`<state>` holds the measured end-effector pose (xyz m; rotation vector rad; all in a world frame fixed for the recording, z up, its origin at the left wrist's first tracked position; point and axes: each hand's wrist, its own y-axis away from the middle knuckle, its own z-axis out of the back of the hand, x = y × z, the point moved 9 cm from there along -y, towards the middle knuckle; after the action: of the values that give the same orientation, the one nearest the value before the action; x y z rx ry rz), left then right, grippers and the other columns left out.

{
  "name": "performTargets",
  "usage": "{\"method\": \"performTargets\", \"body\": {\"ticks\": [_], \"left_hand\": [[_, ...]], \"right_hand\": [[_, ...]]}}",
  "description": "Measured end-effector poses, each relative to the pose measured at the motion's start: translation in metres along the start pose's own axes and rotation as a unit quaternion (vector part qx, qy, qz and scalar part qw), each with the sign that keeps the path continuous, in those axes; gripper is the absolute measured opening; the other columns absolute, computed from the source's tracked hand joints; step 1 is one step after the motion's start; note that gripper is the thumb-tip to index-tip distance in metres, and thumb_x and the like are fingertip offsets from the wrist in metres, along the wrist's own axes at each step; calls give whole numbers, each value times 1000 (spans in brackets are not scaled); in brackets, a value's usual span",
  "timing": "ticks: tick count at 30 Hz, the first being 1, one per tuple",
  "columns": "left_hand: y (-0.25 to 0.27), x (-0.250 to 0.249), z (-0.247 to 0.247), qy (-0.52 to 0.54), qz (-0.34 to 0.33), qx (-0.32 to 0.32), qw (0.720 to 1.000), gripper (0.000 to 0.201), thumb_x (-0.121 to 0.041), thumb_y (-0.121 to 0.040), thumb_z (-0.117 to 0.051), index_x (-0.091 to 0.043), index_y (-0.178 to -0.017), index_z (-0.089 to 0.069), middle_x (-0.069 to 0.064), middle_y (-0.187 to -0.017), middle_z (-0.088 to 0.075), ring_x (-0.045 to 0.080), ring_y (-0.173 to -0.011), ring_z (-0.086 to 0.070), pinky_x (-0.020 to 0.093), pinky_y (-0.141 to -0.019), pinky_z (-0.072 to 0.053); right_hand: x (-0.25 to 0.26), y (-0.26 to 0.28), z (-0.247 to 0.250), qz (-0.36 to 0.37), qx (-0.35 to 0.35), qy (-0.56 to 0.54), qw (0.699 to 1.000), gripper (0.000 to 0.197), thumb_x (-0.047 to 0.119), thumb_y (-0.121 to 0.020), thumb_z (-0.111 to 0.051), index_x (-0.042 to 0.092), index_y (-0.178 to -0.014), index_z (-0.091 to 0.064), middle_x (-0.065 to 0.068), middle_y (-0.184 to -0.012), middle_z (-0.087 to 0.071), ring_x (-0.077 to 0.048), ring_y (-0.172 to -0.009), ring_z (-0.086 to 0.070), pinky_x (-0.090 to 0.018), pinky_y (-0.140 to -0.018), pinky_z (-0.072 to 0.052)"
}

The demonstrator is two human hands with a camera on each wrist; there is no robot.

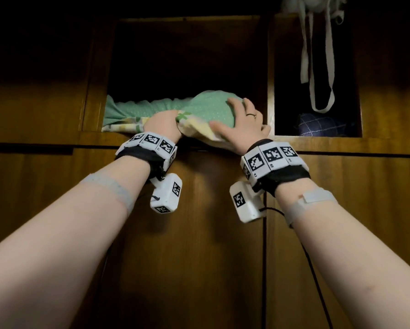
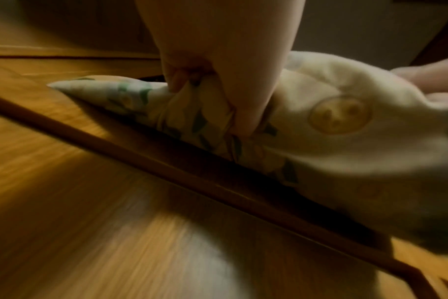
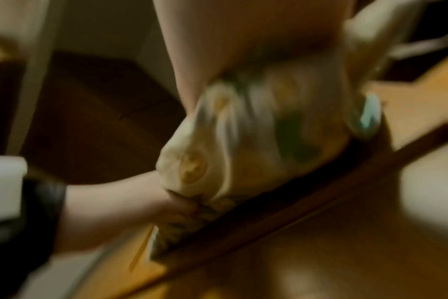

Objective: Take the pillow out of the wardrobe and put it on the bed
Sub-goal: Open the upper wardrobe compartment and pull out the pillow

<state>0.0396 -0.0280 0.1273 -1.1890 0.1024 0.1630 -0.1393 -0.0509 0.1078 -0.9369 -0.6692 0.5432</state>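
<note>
A pillow (image 1: pixel 206 105) lies in the wardrobe's upper left compartment (image 1: pixel 187 55), green dotted on top with cream floral fabric (image 1: pixel 196 128) below, bulging over the shelf's front edge. My left hand (image 1: pixel 162 123) grips a bunch of the floral fabric at the edge; the left wrist view shows the left hand's (image 2: pixel 218 81) fingers curled into the cloth (image 2: pixel 333 131). My right hand (image 1: pixel 243 119) grasps the pillow's right end, fingers spread over the green top and thumb against the cream part. The blurred right wrist view shows the pillow (image 3: pixel 243 131) under my palm.
The shut wooden lower doors (image 1: pixel 199 233) stand right below my wrists. The right compartment holds hanging white straps (image 1: pixel 318 67) and a dark blue checked cloth (image 1: pixel 318 125). A wooden divider (image 1: pixel 270 79) separates the two compartments, close to my right fingers.
</note>
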Motion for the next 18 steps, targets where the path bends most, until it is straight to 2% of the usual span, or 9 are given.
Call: {"method": "performTargets", "body": {"ticks": [2, 3, 4, 6, 8, 10, 11, 14, 18], "left_hand": [[8, 5, 7, 5, 6, -2, 1000, 26, -14, -90, -41, -9, -107, -61, 18, -114, -66, 36, -107, -61, 39, -80, -46], [12, 5, 11, 7, 4, -1, 1000, 26, -12, -90, -41, -10, -107, -61, 18, -114, -66, 36, -108, -61, 39, -80, -46], [16, 6, 15, 6, 0, 3, 1000, 25, -12, -90, -41, -11, -106, -61, 17, -113, -67, 36, -108, -61, 39, -81, -47], [22, 7, 21, 1, -7, 16, 1000, 25, -16, -89, -42, -11, -103, -62, 17, -111, -67, 36, -106, -62, 39, -82, -48], [29, 8, 29, -4, -12, 25, 1000, 25, -20, -88, -44, -11, -101, -63, 17, -108, -68, 36, -103, -63, 39, -83, -49], [37, 12, 36, -18, -5, 28, 999, 27, -17, -88, -42, -9, -101, -63, 17, -107, -68, 36, -102, -63, 40, -84, -50], [41, 16, 40, -18, 1, 29, 999, 27, -16, -88, -42, -8, -103, -63, 18, -108, -68, 36, -102, -63, 40, -85, -50], [53, 30, 50, -12, 18, 48, 999, 28, -16, -88, -43, -8, -107, -62, 19, -111, -67, 37, -104, -62, 43, -88, -50], [76, 48, 59, -22, 32, 71, 997, 29, -22, -89, -45, -12, -108, -63, 18, -110, -66, 37, -103, -61, 42, -84, -51]], "right_hand": [[4, 11, -16, -8, 70, 43, 997, 81, 57, -78, -60, 40, -145, -19, 0, -161, 6, -31, -148, 5, -60, -113, -6], [7, 16, -18, -14, 71, 39, 997, 78, 53, -78, -63, 39, -143, -23, 0, -161, 7, -34, -147, 6, -62, -113, -6], [11, 18, -15, -19, 53, 33, 998, 69, 48, -79, -64, 36, -139, -30, -3, -161, -1, -38, -147, 0, -62, -112, -9], [25, 22, -7, -12, 11, 83, 996, 50, 39, -87, -58, 24, -130, -39, -12, -151, -31, -41, -137, -28, -55, -107, -26], [45, 26, -3, 19, -3, 171, 985, 39, 28, -94, -48, 13, -129, -40, -17, -132, -52, -38, -120, -50, -43, -92, -40], [61, 27, -1, 45, 2, 204, 978, 32, 17, -97, -43, 6, -127, -44, -18, -123, -59, -36, -112, -57, -37, -78, -42], [67, 30, -1, 52, 11, 209, 976, 31, 15, -97, -41, 5, -125, -47, -18, -121, -61, -35, -111, -59, -36, -75, -42], [81, 46, -3, 80, 47, 222, 971, 34, 27, -100, -39, 5, -121, -54, -16, -117, -64, -33, -108, -62, -35, -76, -44], [93, 74, -13, 114, 113, 194, 968, 45, 42, -97, -39, 5, -113, -58, -15, -113, -65, -31, -104, -62, -34, -76, -45]]}}
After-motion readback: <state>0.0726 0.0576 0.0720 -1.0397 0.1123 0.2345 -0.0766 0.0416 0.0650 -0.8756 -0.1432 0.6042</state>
